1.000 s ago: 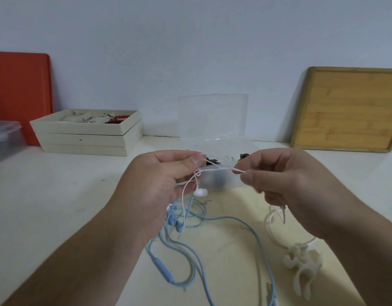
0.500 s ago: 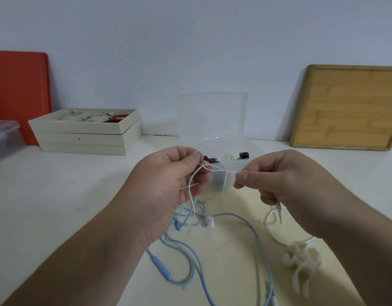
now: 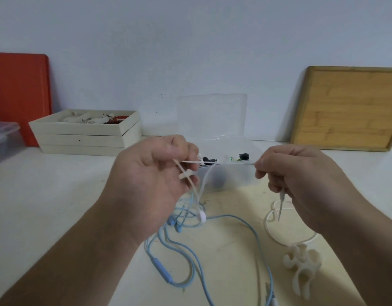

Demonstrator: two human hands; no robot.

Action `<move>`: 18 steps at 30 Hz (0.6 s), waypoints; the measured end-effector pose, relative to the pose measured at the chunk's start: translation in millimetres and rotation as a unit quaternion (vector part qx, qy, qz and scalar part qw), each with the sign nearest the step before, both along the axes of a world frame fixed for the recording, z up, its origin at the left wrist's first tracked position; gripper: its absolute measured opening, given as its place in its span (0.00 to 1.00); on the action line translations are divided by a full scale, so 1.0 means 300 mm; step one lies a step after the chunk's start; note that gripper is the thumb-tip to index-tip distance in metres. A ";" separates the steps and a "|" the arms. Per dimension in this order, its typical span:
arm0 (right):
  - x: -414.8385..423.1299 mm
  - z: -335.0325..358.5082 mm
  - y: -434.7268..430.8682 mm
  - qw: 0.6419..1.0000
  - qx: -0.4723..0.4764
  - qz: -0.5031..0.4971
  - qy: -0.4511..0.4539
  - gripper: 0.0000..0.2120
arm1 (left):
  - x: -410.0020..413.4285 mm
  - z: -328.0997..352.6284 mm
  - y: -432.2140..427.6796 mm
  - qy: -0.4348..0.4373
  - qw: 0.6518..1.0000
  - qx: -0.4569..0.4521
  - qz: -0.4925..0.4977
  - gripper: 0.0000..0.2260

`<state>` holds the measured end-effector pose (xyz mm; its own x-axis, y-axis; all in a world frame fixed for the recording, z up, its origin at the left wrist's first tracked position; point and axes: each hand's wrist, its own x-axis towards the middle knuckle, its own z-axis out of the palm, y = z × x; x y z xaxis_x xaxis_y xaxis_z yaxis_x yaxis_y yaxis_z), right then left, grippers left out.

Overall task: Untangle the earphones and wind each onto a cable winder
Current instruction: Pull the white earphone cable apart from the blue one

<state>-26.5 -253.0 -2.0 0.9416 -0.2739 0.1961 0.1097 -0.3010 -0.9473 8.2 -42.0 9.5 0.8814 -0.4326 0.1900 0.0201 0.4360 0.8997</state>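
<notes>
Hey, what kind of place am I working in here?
Probably a home craft or hobby table against a plain wall. Stacked cream trays hold beads and small bits, an open clear plastic box holds small parts, and a bamboo board and a red board lean on the wall.

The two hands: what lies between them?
In the head view, a taut stretch of thin white earphone cable runs from the left hand to the right hand, in front of the clear plastic box.
</notes>
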 end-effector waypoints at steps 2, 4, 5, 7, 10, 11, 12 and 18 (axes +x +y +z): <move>0.006 0.002 -0.021 0.998 0.039 -0.036 -0.027 0.11 | 0.014 0.005 0.004 0.021 0.998 0.020 0.053 0.16; 0.012 0.005 -0.040 0.994 0.079 -0.052 -0.058 0.09 | 0.031 -0.008 0.003 0.015 0.988 0.083 0.128 0.15; 0.015 0.006 -0.045 0.992 0.095 -0.050 -0.073 0.07 | 0.039 -0.018 0.002 -0.003 0.980 0.131 0.151 0.14; 0.014 0.013 -0.042 0.984 0.145 -0.024 -0.096 0.08 | 0.043 -0.035 0.001 -0.027 0.959 0.225 0.168 0.18; 0.011 0.028 -0.030 0.960 0.246 0.049 -0.121 0.06 | 0.046 -0.056 0.001 -0.013 0.948 0.271 0.167 0.17; 0.010 0.034 -0.031 0.950 0.278 0.067 -0.127 0.05 | 0.046 -0.057 -0.002 -0.014 0.944 0.282 0.171 0.16; 0.009 0.038 -0.034 0.939 0.309 0.080 -0.130 0.05 | 0.047 -0.062 -0.005 -0.021 0.939 0.294 0.179 0.15; -0.016 0.081 -0.071 0.882 0.434 0.119 -0.137 0.09 | 0.048 -0.079 -0.007 -0.119 0.894 0.370 0.224 0.11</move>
